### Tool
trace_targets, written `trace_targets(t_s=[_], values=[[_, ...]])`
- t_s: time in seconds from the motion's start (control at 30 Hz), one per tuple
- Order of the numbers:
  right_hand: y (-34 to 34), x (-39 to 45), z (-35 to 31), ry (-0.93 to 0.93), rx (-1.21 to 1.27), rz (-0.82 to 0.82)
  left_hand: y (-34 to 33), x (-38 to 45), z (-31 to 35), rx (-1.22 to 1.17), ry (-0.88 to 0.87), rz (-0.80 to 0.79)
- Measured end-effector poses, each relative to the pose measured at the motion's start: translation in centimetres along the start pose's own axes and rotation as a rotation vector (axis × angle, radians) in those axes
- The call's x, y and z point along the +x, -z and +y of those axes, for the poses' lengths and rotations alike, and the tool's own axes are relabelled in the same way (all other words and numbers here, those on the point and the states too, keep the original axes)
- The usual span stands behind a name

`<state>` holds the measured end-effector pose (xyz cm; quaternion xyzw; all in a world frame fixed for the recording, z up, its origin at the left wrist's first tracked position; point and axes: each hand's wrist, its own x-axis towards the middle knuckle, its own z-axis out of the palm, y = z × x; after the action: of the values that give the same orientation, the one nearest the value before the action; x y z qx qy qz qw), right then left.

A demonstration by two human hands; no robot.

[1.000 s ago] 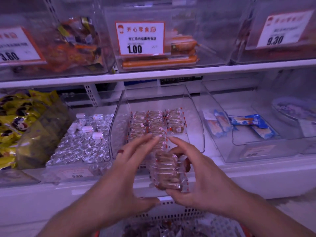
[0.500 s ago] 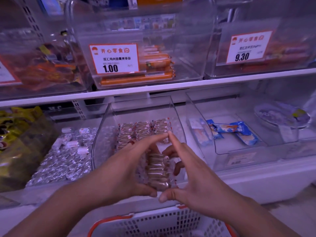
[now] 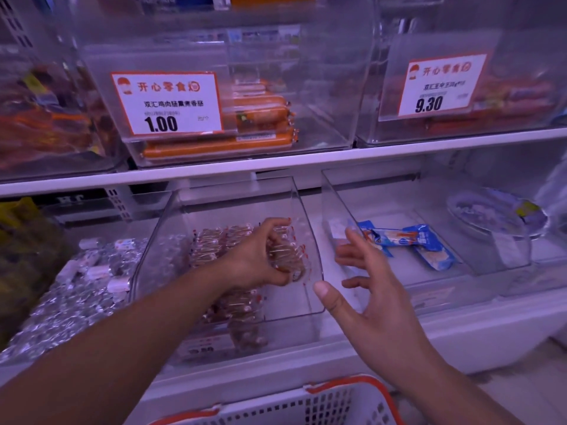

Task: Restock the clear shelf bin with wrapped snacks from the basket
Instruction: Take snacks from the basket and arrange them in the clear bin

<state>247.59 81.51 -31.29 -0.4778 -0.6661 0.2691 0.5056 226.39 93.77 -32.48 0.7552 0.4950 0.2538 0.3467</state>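
the left hand (image 3: 260, 256) reaches into the clear bin (image 3: 310, 237) on the lower shelf, its fingers curled round a bundle of wrapped snacks (image 3: 287, 259) held over the snacks already lying in the bin. the right hand (image 3: 368, 289) hangs just outside the bin's right wall, fingers spread and holding nothing. to the left lies a heap of silver sweets (image 3: 79, 286); to the right, blue packets (image 3: 420, 243) in another clear bin. above, orange sausages (image 3: 221, 145) sit behind a 1.00 tag (image 3: 167, 104), and a 9.30 tag (image 3: 441, 84) is further right. a white basket (image 3: 306, 406) with an orange rim shows at the bottom edge.
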Motion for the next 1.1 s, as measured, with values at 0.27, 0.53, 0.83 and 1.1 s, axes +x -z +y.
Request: trace_targets(t_s=[0.27, 0.53, 0.83, 1.1], values=[[-0.5, 0.4, 0.9, 0.034, -0.007, 0.080, -1.4, 1.8, -3.3, 0.676, -0.119, -0.071], [-0.6, 0.0, 1.3, 0.022, -0.033, 0.112, -2.5, 0.7, -2.8, 1.125, -0.063, -0.341], [-0.9, -0.1, 1.4, 0.008, -0.039, 0.088, -2.2, 2.2, -2.1, 1.003, 0.001, -0.421], [-0.8, -0.4, 1.2, -0.023, -0.075, 0.051, -2.5, 1.9, -2.8, 1.005, 0.028, -0.448]])
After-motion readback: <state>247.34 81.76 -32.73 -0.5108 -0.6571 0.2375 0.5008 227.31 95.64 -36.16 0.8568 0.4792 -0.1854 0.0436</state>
